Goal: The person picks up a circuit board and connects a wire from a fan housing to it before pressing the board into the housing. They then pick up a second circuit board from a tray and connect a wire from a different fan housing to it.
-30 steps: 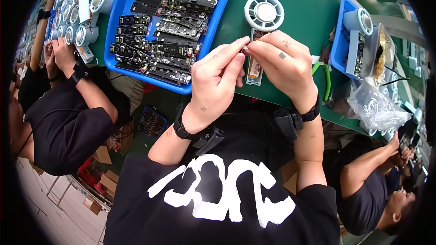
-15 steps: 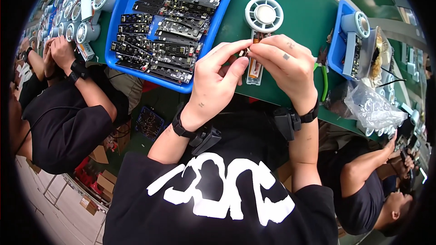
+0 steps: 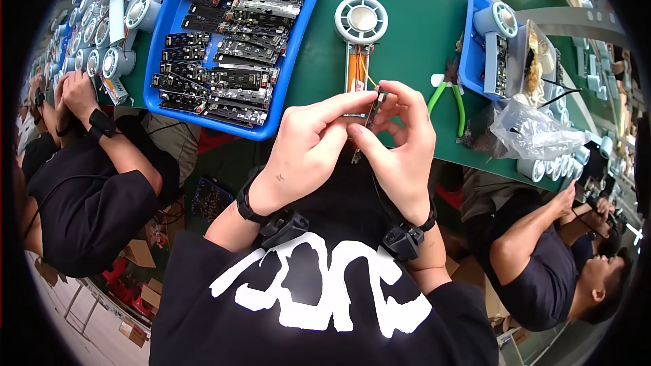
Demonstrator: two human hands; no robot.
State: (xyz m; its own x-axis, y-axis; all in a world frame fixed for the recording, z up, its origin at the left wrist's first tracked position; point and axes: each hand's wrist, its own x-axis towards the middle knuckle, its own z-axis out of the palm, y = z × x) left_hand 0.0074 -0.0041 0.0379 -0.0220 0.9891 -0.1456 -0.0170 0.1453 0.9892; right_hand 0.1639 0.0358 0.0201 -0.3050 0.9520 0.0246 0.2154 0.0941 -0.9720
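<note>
Between my hands is a narrow dark circuit board [image 3: 372,114], tilted, its lower end showing below my fingers. My left hand [image 3: 305,146] is closed, thumb and index finger meeting at the board. My right hand [image 3: 401,152] grips it from the other side with thumb and curled fingers. Just beyond lies a pale-blue device like a handheld fan [image 3: 346,34], its round slotted head away from me. In its open handle sits an orange battery-like cylinder [image 3: 355,71]. Thin yellow and red wires [image 3: 365,68] run from the device toward the board; where they join is hidden by my fingers.
A blue tray [image 3: 274,115] full of circuit boards stands left. Green-handled cutters [image 3: 447,91] lie right, beside a small blue bin [image 3: 468,61] and a clear plastic bag [image 3: 532,129]. Many fan units [image 3: 119,61] crowd the far left. People sit on both sides.
My hands have come off the fan's handle toward me, and the circuit board now shows between them. My right hand has turned, with its fingers curled upward. The whole view has shifted slightly.
</note>
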